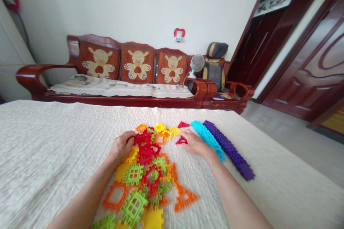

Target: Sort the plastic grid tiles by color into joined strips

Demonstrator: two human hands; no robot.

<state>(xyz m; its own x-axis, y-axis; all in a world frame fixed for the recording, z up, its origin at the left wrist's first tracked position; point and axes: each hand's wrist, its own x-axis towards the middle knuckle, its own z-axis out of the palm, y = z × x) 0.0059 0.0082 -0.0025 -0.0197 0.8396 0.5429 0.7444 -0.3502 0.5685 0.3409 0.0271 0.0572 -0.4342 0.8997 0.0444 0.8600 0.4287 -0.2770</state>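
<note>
Interlocking plastic building pieces with toothed edges lie in a loose heap on the cloth. My left hand is at the heap's left side, fingers curled in against the red pieces; what sits between its fingertips is hidden. My right hand has its fingertips closed on a small red triangle piece. Another red triangle lies just beyond those fingers. Nearer me are green window pieces, an orange square frame, orange triangles and yellow squares.
Right of my right hand lie a row of light-blue pieces and a longer row of purple pieces. A pale textured cloth covers the table. Behind its far edge stand a wooden sofa with bear cushions and a small fan.
</note>
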